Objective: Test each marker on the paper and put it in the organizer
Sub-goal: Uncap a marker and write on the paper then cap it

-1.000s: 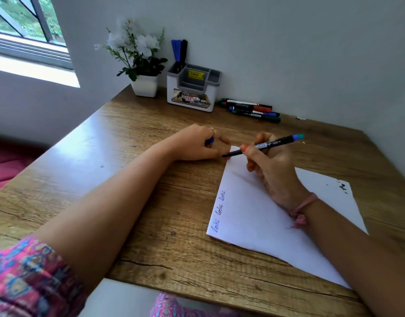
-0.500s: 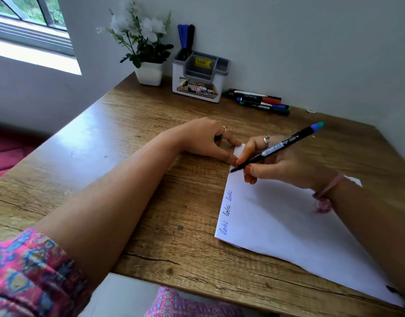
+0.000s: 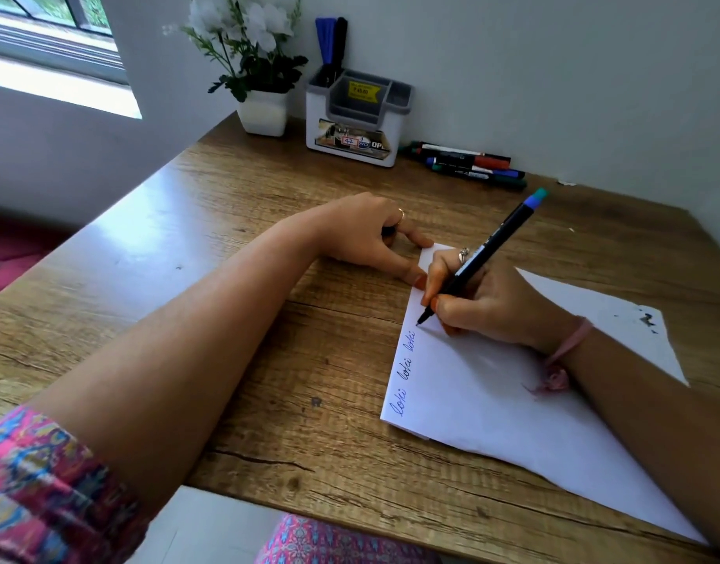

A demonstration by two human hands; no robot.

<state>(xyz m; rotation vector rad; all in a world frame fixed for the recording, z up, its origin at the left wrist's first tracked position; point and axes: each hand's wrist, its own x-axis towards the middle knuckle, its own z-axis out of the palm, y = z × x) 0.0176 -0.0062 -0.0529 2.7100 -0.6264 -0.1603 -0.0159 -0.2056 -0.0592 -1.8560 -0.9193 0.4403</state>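
My right hand (image 3: 494, 309) grips a black marker (image 3: 497, 245) with a blue-green end, its tip touching the white paper (image 3: 492, 405) near the left edge, just above three blue scribbles (image 3: 405, 372). My left hand (image 3: 362, 234) rests on the desk with its thumb and a fingertip on the paper's top corner. A small dark piece, the marker's cap, shows curled under its fingers. The white and grey organizer (image 3: 354, 132) stands at the back by the wall with a blue and a black marker (image 3: 332, 38) upright in it. Several loose markers (image 3: 468, 164) lie to its right.
A white pot of white flowers (image 3: 262, 111) stands left of the organizer. The wooden desk (image 3: 212, 246) meets the wall at the back and right. A window is at the upper left. The paper's far right corner has dark smudges (image 3: 647, 319).
My right hand has brought the marker down from above the paper's top corner until its tip touches the sheet. The left hand has stayed at the corner. The view has moved closer.
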